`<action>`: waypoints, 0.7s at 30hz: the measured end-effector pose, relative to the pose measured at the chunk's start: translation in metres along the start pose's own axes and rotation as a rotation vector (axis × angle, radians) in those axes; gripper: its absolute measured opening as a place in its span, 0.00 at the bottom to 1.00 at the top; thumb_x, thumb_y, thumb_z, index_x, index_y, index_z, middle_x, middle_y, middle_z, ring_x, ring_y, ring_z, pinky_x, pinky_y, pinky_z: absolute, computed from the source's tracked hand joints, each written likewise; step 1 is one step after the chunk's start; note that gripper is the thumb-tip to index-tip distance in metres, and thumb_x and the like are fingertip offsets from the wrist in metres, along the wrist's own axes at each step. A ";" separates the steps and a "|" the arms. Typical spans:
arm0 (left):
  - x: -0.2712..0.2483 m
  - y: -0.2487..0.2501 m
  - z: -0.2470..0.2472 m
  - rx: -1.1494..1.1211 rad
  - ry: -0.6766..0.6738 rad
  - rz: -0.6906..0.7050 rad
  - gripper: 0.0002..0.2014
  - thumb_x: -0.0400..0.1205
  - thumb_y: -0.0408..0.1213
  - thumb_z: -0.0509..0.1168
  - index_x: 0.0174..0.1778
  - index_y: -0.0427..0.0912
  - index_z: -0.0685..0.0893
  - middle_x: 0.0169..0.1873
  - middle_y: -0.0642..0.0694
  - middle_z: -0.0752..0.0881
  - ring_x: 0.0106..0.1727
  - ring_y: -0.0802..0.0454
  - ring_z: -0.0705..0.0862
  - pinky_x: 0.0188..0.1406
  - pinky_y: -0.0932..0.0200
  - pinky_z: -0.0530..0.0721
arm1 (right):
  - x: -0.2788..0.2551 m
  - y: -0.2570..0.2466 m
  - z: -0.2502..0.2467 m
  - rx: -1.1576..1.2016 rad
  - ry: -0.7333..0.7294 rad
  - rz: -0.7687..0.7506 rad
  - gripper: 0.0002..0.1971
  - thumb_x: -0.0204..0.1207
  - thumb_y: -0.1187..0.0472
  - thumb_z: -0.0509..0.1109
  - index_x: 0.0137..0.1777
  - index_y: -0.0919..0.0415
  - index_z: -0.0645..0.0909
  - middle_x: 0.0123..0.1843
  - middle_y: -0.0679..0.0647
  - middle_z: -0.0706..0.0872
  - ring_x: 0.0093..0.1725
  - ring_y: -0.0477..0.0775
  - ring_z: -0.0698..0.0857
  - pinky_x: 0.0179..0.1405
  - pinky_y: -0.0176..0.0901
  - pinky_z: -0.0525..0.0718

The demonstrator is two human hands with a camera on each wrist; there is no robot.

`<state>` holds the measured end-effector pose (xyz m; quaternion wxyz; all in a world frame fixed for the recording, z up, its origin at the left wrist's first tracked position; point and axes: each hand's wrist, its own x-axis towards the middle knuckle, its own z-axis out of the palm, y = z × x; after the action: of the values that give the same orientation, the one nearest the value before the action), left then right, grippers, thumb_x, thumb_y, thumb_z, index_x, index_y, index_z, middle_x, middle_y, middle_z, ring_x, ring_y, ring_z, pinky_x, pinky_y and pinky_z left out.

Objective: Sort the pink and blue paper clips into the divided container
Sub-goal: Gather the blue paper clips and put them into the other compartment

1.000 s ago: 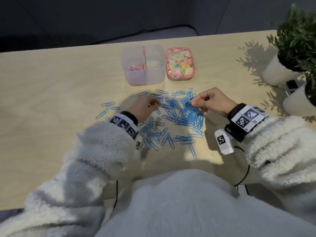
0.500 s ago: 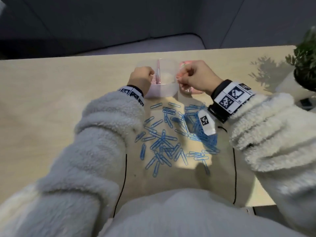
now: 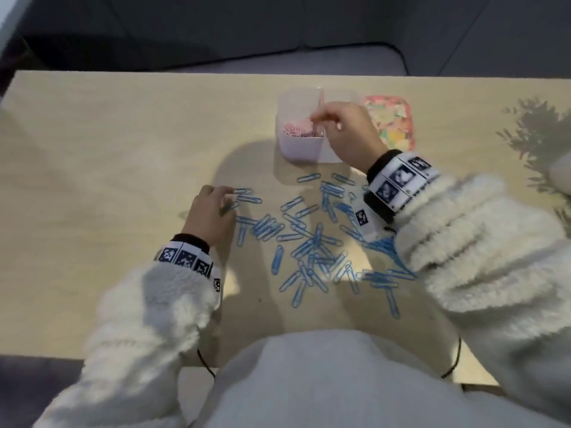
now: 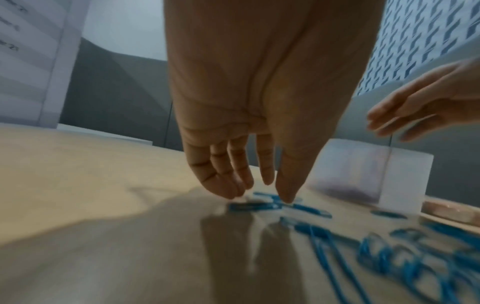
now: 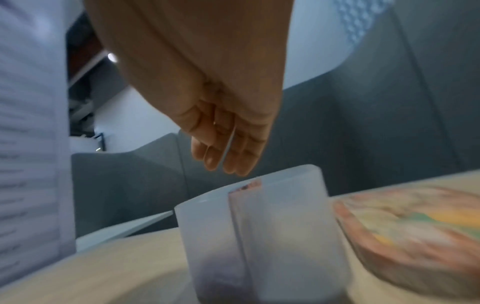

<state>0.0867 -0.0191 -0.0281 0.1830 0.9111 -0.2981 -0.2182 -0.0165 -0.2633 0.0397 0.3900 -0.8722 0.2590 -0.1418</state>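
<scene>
Several blue paper clips (image 3: 309, 242) lie scattered on the wooden table between my arms. The translucent divided container (image 3: 309, 149) stands behind them, with pink clips (image 3: 298, 129) in its left compartment. My right hand (image 3: 318, 120) hovers over the pink divider, fingers loosely straight (image 5: 226, 164); a thin pale streak runs along them and I cannot tell what it is. My left hand (image 3: 230, 196) is at the pile's left edge. Its straight fingers and thumb (image 4: 259, 195) point down at a blue clip (image 4: 254, 206), tips touching or just above it.
The container's floral lid (image 3: 391, 122) lies flat just right of it. A white plant pot (image 3: 562, 177) sits at the table's far right edge, its leaf shadow on the wood. Bare tabletop stretches left of my left hand.
My left hand has come back from the container to the left edge of the blue clips. The right hand has stayed above the container, shifting slightly over the divider.
</scene>
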 end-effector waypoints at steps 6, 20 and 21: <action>-0.013 0.005 0.024 0.095 0.123 -0.052 0.18 0.77 0.31 0.63 0.64 0.38 0.79 0.63 0.33 0.75 0.64 0.33 0.70 0.67 0.44 0.69 | -0.081 0.098 -0.041 -0.377 0.048 0.479 0.12 0.77 0.55 0.64 0.52 0.63 0.84 0.56 0.68 0.86 0.57 0.68 0.83 0.55 0.54 0.81; -0.016 0.026 0.036 0.122 0.179 -0.002 0.18 0.80 0.35 0.61 0.66 0.37 0.76 0.71 0.32 0.71 0.73 0.32 0.68 0.69 0.39 0.69 | -0.118 0.115 -0.055 -0.218 0.074 0.483 0.05 0.71 0.61 0.70 0.45 0.56 0.84 0.48 0.57 0.87 0.47 0.57 0.84 0.50 0.46 0.80; -0.014 0.024 0.034 0.117 0.147 -0.035 0.20 0.80 0.36 0.60 0.69 0.37 0.74 0.74 0.33 0.69 0.75 0.34 0.65 0.71 0.39 0.68 | -0.120 0.119 -0.065 -0.297 0.079 0.543 0.06 0.71 0.57 0.69 0.44 0.59 0.82 0.47 0.60 0.88 0.49 0.61 0.85 0.50 0.49 0.80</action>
<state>0.0484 -0.0349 -0.0412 0.1470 0.9388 -0.2801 -0.1361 -0.1854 -0.3020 -0.0131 0.2716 -0.8124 0.5153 -0.0270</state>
